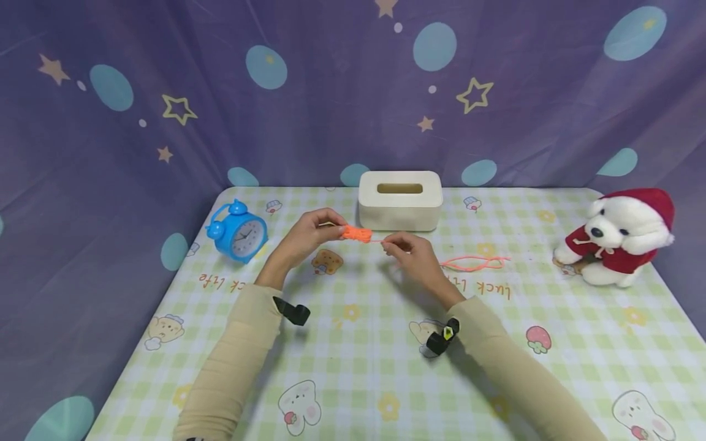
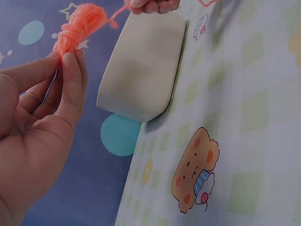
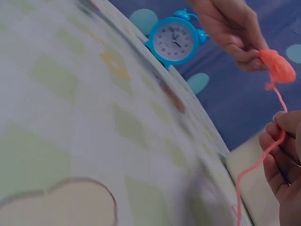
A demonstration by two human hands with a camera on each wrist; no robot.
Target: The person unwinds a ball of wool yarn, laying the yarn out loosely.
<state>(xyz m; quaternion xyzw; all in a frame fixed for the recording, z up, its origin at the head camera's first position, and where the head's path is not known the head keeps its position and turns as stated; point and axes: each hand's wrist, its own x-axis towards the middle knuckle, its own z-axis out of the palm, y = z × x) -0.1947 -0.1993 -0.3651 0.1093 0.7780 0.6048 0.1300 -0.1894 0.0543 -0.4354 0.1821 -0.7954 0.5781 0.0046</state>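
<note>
A small bundle of orange yarn [image 1: 357, 233] is pinched at one end by my left hand [image 1: 315, 235], held above the table in front of the tissue box. In the left wrist view the yarn bundle [image 2: 80, 29] shows wraps around its middle. A strand leaves its other end, and my right hand [image 1: 410, 254] pinches that strand between thumb and fingers. The right wrist view shows the strand [image 3: 254, 165] passing through the right fingers and hanging down. Its loose tail [image 1: 475, 264] lies looped on the table to the right of that hand.
A cream tissue box [image 1: 400, 211] stands just behind the hands. At the back left sits a blue alarm clock [image 1: 241, 233]. A white plush dog [image 1: 618, 236] in red clothes is at the right. The checked tablecloth [image 1: 353, 367] spreads below.
</note>
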